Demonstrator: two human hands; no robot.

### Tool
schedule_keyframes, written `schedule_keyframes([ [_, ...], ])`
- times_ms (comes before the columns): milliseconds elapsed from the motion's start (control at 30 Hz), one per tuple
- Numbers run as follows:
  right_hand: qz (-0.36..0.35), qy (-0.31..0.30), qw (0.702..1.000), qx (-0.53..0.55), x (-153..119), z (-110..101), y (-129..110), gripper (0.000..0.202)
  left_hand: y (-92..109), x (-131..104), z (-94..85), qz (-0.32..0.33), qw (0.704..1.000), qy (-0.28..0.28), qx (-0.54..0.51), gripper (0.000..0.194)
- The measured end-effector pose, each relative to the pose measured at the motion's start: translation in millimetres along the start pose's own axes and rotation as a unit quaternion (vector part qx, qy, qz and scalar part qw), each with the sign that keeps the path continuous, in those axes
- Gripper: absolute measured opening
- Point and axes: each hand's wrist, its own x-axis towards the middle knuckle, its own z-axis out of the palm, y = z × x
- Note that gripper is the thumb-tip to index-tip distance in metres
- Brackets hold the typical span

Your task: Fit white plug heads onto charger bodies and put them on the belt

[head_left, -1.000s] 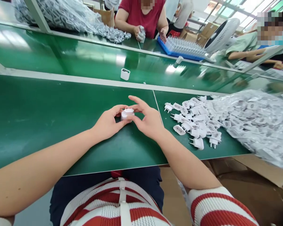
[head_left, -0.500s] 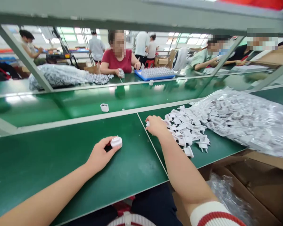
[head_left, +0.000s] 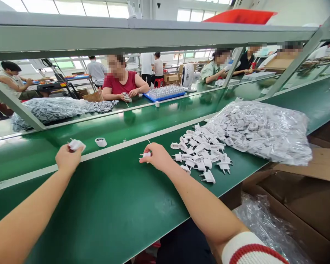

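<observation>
My left hand [head_left: 67, 158] is closed on a white plug adapter [head_left: 76, 145], its two pins pointing up and left, above the border of the green belt. To the right of it, on the belt, stands a white open-ended housing [head_left: 101, 142]. My right hand [head_left: 157, 156] pinches a white plug piece [head_left: 146, 154] with pins over the near green table. Beyond the right wrist lies a loose pile of white two-pin plug pieces [head_left: 200, 148], spread out from a clear plastic bag [head_left: 264, 128] full of similar parts.
A metal shelf beam [head_left: 99, 38] crosses overhead, with slanted posts. Across the green belt [head_left: 143, 116] a co-worker in a red shirt [head_left: 123, 82] handles small parts beside a blue tray [head_left: 165, 94]. An open cardboard box [head_left: 299, 198] stands below the table at right.
My left hand has carried the adapter forward and left, from above the near table to the belt's border. The right hand has drawn away from the pile with a plug piece. The view has shifted.
</observation>
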Motion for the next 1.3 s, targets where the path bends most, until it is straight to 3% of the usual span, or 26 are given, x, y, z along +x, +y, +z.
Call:
schedule_keyframes([
  [133,0.000,0.005,1.000,0.028,1.5,2.9,3.0,0.022,-19.8,40.6,-8.7,-0.048,0.999,0.018,-0.004,0.056],
  [200,-0.007,0.005,0.999,0.032,2.0,4.0,3.8,0.020,-25.5,47.0,-6.1,-0.076,0.997,0.030,-0.009,0.060],
  [267,-0.006,0.003,0.999,0.033,2.3,4.6,3.6,0.012,-26.2,45.4,2.2,-0.102,0.991,0.083,-0.007,0.068],
  [333,0.001,0.003,0.999,0.033,2.3,5.0,2.8,0.021,-21.2,38.3,15.9,-0.069,0.984,0.162,0.005,0.082],
  [400,0.007,0.002,0.999,0.042,2.0,5.6,2.4,0.029,-11.6,30.5,33.0,0.022,0.983,0.183,0.014,0.088],
  [467,0.009,0.003,0.998,0.061,2.0,7.0,2.9,0.027,-0.3,27.2,49.8,0.063,0.992,0.101,0.027,0.086],
  [567,0.006,0.009,0.995,0.100,2.8,10.1,3.9,0.014,13.9,33.8,67.2,-0.010,0.998,-0.033,0.054,0.073],
  [633,0.010,0.010,0.991,0.134,3.8,11.5,3.1,0.012,21.0,38.7,72.3,-0.032,0.996,-0.052,0.060,0.066],
  [700,0.025,-0.001,0.983,0.179,4.2,11.4,0.3,0.012,27.1,34.1,74.1,-0.012,0.997,-0.052,0.052,0.065],
  [800,0.046,-0.036,0.967,0.250,1.9,8.2,-5.4,0.016,34.7,-4.3,73.1,0.039,0.995,-0.091,0.030,0.073],
  [867,0.050,-0.062,0.950,0.303,-1.2,5.4,-7.9,0.024,39.6,-48.5,69.6,0.090,0.982,-0.163,-0.004,0.081],
  [900,0.051,-0.075,0.938,0.333,-2.7,4.3,-8.5,0.028,42.5,-72.9,66.9,0.134,0.964,-0.225,-0.039,0.085],
  [1000,0.056,-0.131,0.907,0.396,-6.6,3.3,-8.8,0.039,51.2,-138.6,56.3,0.219,0.929,-0.294,-0.062,0.077],
  [1067,0.057,-0.165,0.902,0.394,-9.1,5.3,-9.1,0.042,53.1,-167.6,49.2,0.238,0.916,-0.318,-0.046,0.071],
  [1133,0.045,-0.176,0.910,0.372,-11.7,8.9,-9.9,0.042,49.9,-184.0,43.4,0.228,0.915,-0.329,-0.043,0.074],
  [1233,0.006,-0.161,0.925,0.344,-14.8,16.5,-11.2,0.040,40.1,-193.7,37.2,0.162,0.939,-0.295,-0.076,0.090],
  [1300,-0.022,-0.147,0.929,0.338,-16.8,22.0,-11.9,0.038,34.9,-195.2,34.0,0.122,0.949,-0.272,-0.099,0.077],
])
